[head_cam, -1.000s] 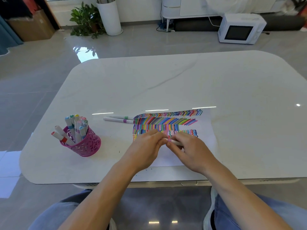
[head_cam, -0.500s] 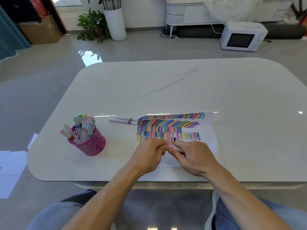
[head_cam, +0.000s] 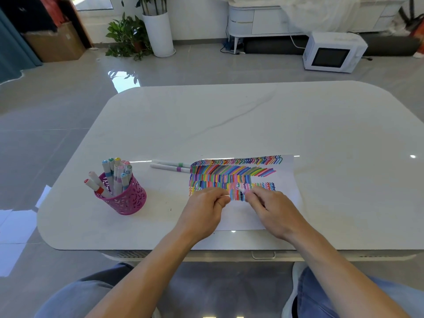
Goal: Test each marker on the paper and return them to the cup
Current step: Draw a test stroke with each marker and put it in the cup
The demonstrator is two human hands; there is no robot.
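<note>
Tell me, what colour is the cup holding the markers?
It is a pink cut-out patterned cup, seen best in the head view.

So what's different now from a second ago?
The hands came apart. The left hand drew away to the left with its fingers pinched; whether it took the cap I can't tell. The right hand kept hold of the marker over the paper. The cup and the two loose markers beside the paper stayed put.

One wide head view looks forward and down over the table [head_cam: 229,125], close above its near edge, reaching what seems the far wall [head_cam: 199,17]
</note>
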